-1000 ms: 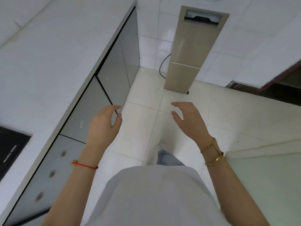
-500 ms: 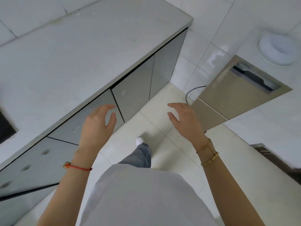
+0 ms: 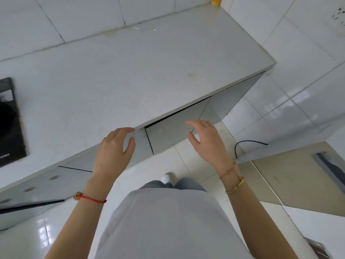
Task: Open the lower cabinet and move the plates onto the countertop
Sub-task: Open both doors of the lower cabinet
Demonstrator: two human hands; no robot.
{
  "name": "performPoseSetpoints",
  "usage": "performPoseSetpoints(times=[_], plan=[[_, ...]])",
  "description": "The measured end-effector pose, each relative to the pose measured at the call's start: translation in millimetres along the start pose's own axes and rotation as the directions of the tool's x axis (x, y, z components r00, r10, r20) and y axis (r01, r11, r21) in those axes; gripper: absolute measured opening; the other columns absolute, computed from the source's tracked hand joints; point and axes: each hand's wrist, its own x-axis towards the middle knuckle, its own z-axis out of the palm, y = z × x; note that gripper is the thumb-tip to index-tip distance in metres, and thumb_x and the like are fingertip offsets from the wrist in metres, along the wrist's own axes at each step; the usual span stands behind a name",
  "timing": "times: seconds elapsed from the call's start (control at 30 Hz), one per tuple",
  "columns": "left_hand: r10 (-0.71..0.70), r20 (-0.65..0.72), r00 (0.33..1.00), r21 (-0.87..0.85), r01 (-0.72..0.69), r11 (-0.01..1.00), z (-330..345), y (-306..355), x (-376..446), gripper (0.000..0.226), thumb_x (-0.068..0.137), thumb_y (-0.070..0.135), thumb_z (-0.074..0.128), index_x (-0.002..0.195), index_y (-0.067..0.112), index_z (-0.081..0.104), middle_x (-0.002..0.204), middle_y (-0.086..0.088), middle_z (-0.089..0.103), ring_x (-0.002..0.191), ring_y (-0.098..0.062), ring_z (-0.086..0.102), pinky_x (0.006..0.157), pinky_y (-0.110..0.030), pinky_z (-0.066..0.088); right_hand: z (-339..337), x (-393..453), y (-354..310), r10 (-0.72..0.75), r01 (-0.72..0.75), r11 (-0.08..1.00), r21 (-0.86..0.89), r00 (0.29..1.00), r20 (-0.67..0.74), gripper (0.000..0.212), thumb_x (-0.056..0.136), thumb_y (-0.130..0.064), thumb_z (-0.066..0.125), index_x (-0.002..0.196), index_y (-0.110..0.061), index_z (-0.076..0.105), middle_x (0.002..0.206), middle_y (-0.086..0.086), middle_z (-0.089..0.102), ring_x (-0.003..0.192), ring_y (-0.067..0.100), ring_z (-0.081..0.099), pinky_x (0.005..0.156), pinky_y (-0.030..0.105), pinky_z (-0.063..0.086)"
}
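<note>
Here we look down along our own arms at a kitchen corner. At the far left edge of the frame a black cooktop [image 3: 10, 120] is set into the pale countertop [image 3: 130, 71], which runs from the left side across the upper middle to a corner at the upper right. Below its front edge, in the lower left, a grey panel carries a row of round knobs [image 3: 54, 177].

Left of centre, our left hand [image 3: 113, 152] hangs in the air with its fingers loosely spread and slightly bent, holding nothing. Its fingertips [image 3: 128, 130] lie just at the countertop's front edge; whether they touch it we cannot tell. A red string bracelet [image 3: 89, 198] circles that wrist.

Just right of the hand, at the centre of the frame, the grey cabinet door [image 3: 168, 135] sits flush under the counter, closed. It lies between our two hands, with neither one gripping it. A second grey door [image 3: 211, 111] continues towards the upper right. No plates show anywhere.

Right of centre, our right hand [image 3: 207, 141] is also spread and relaxed, empty, its fingers held in front of the closed door's right part. Gold bracelets [image 3: 234, 185] sit on that wrist.

Farther right, a black cable [image 3: 246, 143] curls over the white floor tiles [image 3: 270, 118], and a beige appliance [image 3: 298, 176] fills the right edge. At the top right, something orange [image 3: 216, 1] stands in the counter's back corner.
</note>
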Motion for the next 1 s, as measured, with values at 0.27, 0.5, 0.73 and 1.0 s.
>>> performPoseSetpoints(times=[0.27,0.5,0.73,1.0], plan=[[-0.125,-0.073,0.989,0.027,0.127,0.992,3.2,8.6,7.9,0.026,0.095,0.013,0.056,0.119,0.008,0.064,0.116,-0.007,0.068,0.108,-0.028,0.064,0.091,-0.045,0.052,-8.4,48.8,11.5,-0.13,0.13,0.992,0.007,0.987,0.09,0.035,0.097,-0.024,0.052,0.13,-0.013,0.055,0.125,0.002,0.061,0.121,0.022,0.05,0.103,0.038,0.042],[-0.29,-0.179,0.94,0.016,0.298,0.954,27.0,34.2,-14.2,0.025,0.094,0.013,0.056,0.118,0.009,0.064,0.116,-0.007,0.068,0.106,-0.029,0.064,0.091,-0.046,0.052,-19.0,71.7,35.6,-0.261,0.262,0.965,0.022,0.945,0.196,0.035,0.098,-0.025,0.05,0.131,-0.014,0.055,0.127,0.001,0.06,0.122,0.02,0.05,0.105,0.036,0.04],[-0.417,-0.291,0.861,-0.011,0.433,0.901,57.8,68.5,-44.8,0.025,0.094,0.015,0.056,0.118,0.012,0.064,0.115,-0.005,0.068,0.104,-0.026,0.065,0.084,-0.037,0.052,-25.3,82.0,59.8,-0.392,0.395,0.917,0.049,0.873,0.289,0.034,0.098,-0.025,0.05,0.131,-0.015,0.055,0.128,0.001,0.06,0.124,0.019,0.048,0.106,0.037,0.04],[-0.457,-0.324,0.828,-0.014,0.479,0.878,81.1,73.0,-61.0,0.027,0.094,0.014,0.056,0.12,0.012,0.063,0.114,-0.006,0.068,0.104,-0.026,0.065,0.085,-0.041,0.054,-11.9,83.6,76.1,-0.435,0.44,0.896,0.061,0.842,0.318,0.035,0.098,-0.026,0.05,0.13,-0.013,0.055,0.126,0.002,0.061,0.122,0.021,0.049,0.105,0.037,0.04]])
